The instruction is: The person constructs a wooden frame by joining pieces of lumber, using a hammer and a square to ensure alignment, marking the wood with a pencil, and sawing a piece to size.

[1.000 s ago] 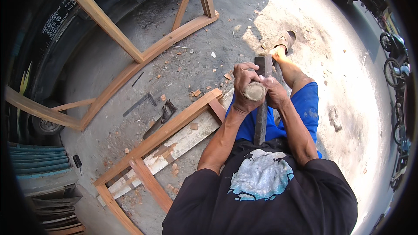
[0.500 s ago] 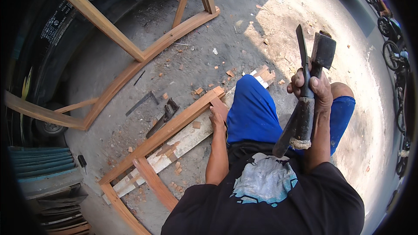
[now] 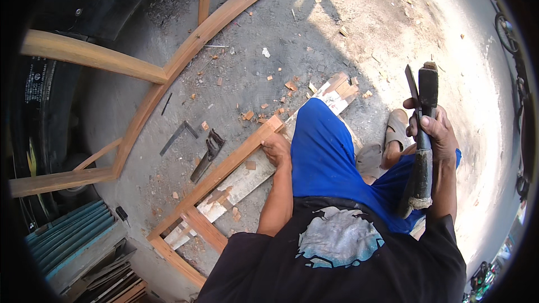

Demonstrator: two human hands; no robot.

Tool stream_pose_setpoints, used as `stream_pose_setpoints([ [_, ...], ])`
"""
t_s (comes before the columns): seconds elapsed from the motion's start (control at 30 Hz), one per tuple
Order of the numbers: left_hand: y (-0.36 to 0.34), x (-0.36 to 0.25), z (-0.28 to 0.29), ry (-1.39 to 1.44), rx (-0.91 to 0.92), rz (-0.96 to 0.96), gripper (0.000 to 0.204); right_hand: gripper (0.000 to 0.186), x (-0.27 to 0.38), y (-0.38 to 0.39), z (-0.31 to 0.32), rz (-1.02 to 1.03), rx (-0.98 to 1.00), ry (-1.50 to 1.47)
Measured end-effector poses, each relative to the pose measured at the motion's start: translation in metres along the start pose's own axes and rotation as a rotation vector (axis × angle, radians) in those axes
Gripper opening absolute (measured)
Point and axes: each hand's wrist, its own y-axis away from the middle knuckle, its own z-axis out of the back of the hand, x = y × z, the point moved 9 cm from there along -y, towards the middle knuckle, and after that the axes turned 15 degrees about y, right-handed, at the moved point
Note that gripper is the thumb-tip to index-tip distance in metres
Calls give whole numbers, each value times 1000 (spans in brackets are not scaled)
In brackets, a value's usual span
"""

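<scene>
My right hand [image 3: 438, 133], raised over my right leg, is closed around a chisel [image 3: 422, 163] and a hammer [image 3: 428, 88] held together. The chisel's blade and the dark hammer head point away from me; the chisel's worn butt end hangs below the fist. My left hand [image 3: 276, 148] is wrapped around the far end of a wooden frame [image 3: 216, 188], close to its corner joint. Part of that joint is hidden behind the fingers. Beneath the frame lies a white-painted plank [image 3: 247, 175].
A handsaw [image 3: 208, 154] and a metal square [image 3: 178, 136] lie left of the frame. Beyond stands a larger wooden frame [image 3: 140, 109] beside a dark vehicle [image 3: 90, 8]. Wood chips [image 3: 291, 85] litter the ground. Stacked blue-green slats [image 3: 73, 230] are at lower left.
My right hand has lowered a little and moved right, with the hammer head turned. My left hand has shifted its grip at the frame's end. My right knee has dropped, exposing sandalled feet.
</scene>
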Motion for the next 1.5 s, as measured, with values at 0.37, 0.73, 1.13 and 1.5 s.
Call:
stream_pose_setpoints([
  [0.37,22,-37,16,-73,-213,-21,68,48,-46,-133,-25,-261,299,-119],
  [0.73,28,-38,35,-15,-275,-279,59,31,-114,-141,-57,-542,865,-336],
  [1.13,86,117,64,-336,-175,-420,67,35,-151,-111,-75,-796,1387,-235],
  [1.5,245,260,81,-244,-314,-103,75,62,-107,-129,-125,-240,1295,-78],
])
